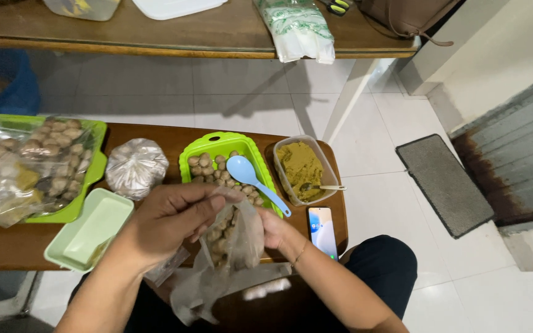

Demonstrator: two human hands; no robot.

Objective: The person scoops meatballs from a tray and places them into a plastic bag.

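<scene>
Both our hands hold the clear bag (232,237) of meatballs, left hand (168,219) pinching its mouth, right hand (272,231) closed around its side, partly filled, with more meatballs waiting in the green tray (251,151) just beyond our grip on the worktop (155,132).
</scene>
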